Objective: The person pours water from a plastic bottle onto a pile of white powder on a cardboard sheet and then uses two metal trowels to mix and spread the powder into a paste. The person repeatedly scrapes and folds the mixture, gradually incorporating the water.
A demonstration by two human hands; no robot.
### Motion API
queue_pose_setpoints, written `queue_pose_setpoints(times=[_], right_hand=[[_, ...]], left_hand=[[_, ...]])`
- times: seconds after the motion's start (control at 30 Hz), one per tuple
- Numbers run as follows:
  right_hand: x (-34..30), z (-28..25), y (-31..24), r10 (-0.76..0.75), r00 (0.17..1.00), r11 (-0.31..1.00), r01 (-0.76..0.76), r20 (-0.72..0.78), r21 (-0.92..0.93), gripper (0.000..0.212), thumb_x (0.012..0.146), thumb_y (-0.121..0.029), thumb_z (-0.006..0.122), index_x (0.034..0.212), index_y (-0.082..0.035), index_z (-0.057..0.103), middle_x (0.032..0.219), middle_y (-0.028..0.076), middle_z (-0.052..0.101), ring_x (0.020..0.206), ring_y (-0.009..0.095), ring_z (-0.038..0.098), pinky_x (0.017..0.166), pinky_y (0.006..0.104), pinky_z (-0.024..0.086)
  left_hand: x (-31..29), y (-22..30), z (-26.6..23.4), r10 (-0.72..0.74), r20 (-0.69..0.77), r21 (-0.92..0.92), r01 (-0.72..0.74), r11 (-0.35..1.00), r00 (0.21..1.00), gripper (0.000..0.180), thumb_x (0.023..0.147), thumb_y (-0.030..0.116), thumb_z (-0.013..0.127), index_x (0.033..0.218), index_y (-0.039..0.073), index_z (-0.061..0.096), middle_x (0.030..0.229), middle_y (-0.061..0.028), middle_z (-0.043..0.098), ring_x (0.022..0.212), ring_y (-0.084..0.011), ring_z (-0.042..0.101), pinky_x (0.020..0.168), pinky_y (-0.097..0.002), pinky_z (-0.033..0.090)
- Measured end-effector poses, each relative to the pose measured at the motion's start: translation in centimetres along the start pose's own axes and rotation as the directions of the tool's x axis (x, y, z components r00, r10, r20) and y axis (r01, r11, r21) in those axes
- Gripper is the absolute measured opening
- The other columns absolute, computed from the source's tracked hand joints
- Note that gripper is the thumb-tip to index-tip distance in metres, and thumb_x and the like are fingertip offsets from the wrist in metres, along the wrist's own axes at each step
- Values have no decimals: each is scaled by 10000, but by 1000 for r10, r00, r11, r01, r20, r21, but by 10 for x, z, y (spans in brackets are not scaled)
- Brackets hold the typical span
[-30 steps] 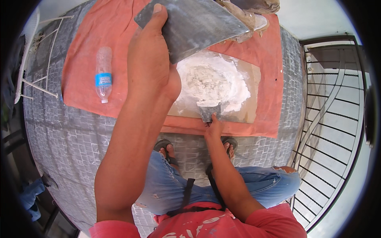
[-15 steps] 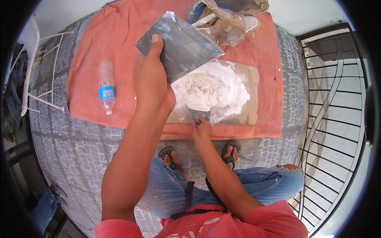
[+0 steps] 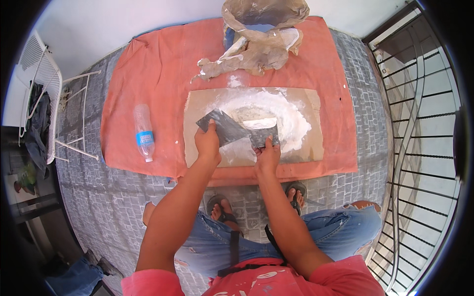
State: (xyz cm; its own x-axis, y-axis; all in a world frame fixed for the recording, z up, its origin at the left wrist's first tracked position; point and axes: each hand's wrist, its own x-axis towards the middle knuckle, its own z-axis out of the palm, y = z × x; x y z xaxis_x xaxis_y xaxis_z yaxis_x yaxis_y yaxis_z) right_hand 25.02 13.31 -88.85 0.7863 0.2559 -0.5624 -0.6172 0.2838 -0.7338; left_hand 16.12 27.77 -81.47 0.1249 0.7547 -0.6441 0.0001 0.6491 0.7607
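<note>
My left hand (image 3: 208, 144) grips a flat, dark grey square plate (image 3: 224, 127), thumb on top, held low over the left part of the white powder. In my right hand (image 3: 268, 157) is a smaller dark grey plate (image 3: 262, 137), with white material along its far edge. The two plates' inner edges meet or overlap; I cannot tell if they touch. White powder (image 3: 295, 121) lies in a ring-like mound on a cardboard sheet (image 3: 195, 103), with a greyer, wetter-looking patch in its middle. The plates partly hide the mound's near side.
An orange cloth (image 3: 121, 98) lies under the cardboard on grey patterned paving (image 3: 118, 217). A clear plastic bottle (image 3: 143, 126) with a blue label lies at left. Behind the powder stands an opened, crumpled brown bag (image 3: 266, 54). A metal gate (image 3: 419, 133) stands at right, a white metal chair (image 3: 47, 74) at left.
My left hand has lowered its plate from high up to just above the powder, beside the right one. My right hand has moved slightly right, its plate now carrying white material at its edge.
</note>
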Motion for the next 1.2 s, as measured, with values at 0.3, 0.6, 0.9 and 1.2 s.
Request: queue_pose_setpoints(times=[0.3, 0.6, 0.9, 1.2], right_hand=[[-14, 2, -10, -70, 996, 996, 73, 52, -58, 326, 1185, -270, 502, 1407, -33, 528, 1225, 97, 703, 988, 177, 712, 800, 344, 606], [-33, -14, -7, -86, 992, 879, 122, 97, -460, 496, 1184, -359, 469, 1433, 63, 543, 1162, 186, 723, 1041, 248, 686, 937, 384, 520], [-26, -44, -27, -103, 970, 672, 231, 220, -703, 408, 1157, -302, 494, 1369, 26, 613, 1077, 251, 724, 1005, 392, 704, 909, 483, 528], [-16, -52, -85, -222, 829, 194, 553, 513, -810, 351, 1100, -207, 564, 1397, -49, 665, 1162, 234, 692, 1030, 425, 672, 903, 510, 526]], left_hand=[[-1, -47, 9, 44, 10, 126, -45, 991, 999, 324, 1100, 200, 667, 1283, -67, 686, 1204, -123, 747, 1076, -202, 670, 946, -378, 514], [-8, -60, 44, 59, 54, 169, -68, 983, 997, 304, 1092, 200, 683, 1268, -47, 700, 1176, -127, 759, 1044, -203, 678, 911, -378, 521], [18, -65, 59, -13, 43, 179, 5, 984, 999, 289, 1077, 224, 703, 1207, -34, 708, 1093, -113, 743, 955, -184, 657, 848, -377, 519], [38, -56, 45, 146, 11, 279, -144, 949, 989, 275, 1076, 235, 692, 1159, -26, 713, 1074, -126, 756, 938, -216, 673, 856, -406, 527]])
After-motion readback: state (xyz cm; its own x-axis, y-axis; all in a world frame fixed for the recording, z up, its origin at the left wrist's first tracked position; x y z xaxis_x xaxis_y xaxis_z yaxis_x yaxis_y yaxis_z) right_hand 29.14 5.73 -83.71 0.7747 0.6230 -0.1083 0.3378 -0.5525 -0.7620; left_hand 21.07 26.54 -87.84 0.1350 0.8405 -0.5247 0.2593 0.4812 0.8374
